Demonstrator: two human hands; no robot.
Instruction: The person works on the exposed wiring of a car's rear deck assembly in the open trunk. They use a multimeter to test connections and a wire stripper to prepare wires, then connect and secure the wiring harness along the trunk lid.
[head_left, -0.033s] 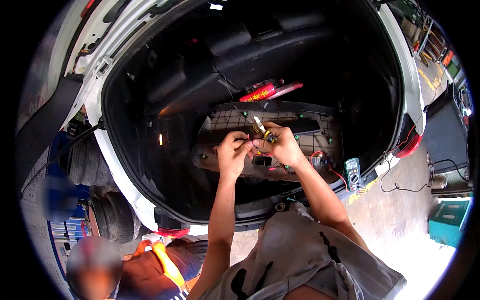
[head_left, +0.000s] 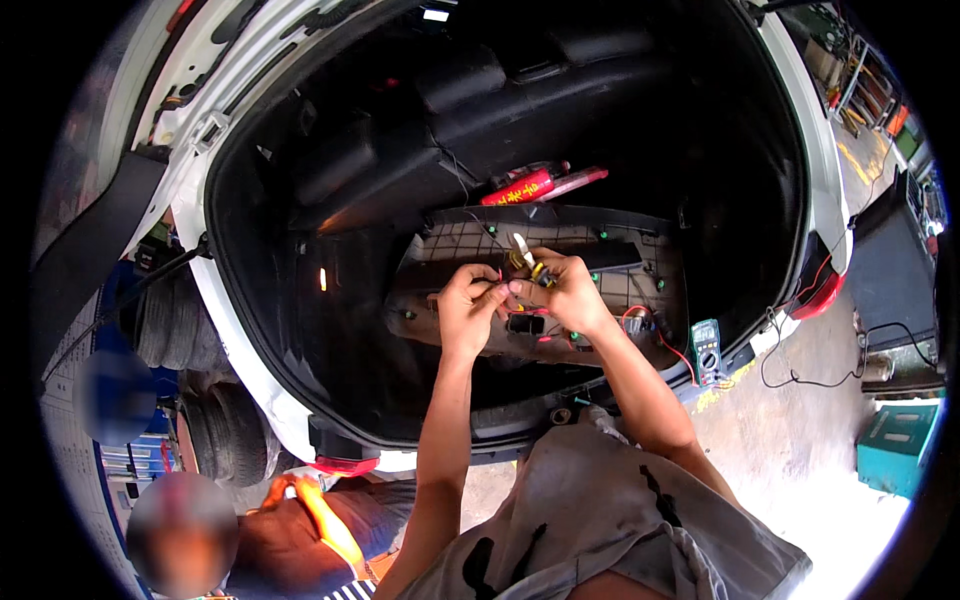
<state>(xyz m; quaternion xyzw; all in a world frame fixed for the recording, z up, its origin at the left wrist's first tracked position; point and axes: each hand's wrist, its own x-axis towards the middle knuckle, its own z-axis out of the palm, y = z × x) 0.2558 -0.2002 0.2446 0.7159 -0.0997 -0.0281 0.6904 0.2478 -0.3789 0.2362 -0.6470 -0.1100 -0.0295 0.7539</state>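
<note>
- Your left hand (head_left: 465,308) has its fingers closed narrow, the tips pinching a thin reddish wire (head_left: 501,274); its exact form is too small to tell.
- Your right hand (head_left: 567,293) holds a hand tool with yellow-and-black handles and a bright pale tip (head_left: 541,274). The tip points up and away from you, and the thumb meets the left fingertips.
- Both hands are above a dark, broad plastic trim panel with a gridded inner face (head_left: 470,241), which lies inside the open black-lined boot of a white car (head_left: 243,368).
- Small green clips (head_left: 661,284) are spread over this panel, and a black rectangular opening (head_left: 525,324) is just below your hands.
- To the right, a teal-edged multimeter with a round dial (head_left: 707,347) is at the boot's edge, near the panel.
- Beyond the panel lies a bright red package with yellow marks (head_left: 522,187).
- At your lower left, a person in dark clothes (head_left: 285,542) is outside the car, near black tyres (head_left: 230,435).
- A teal box (head_left: 898,443) is on the floor, well apart at the right.
</note>
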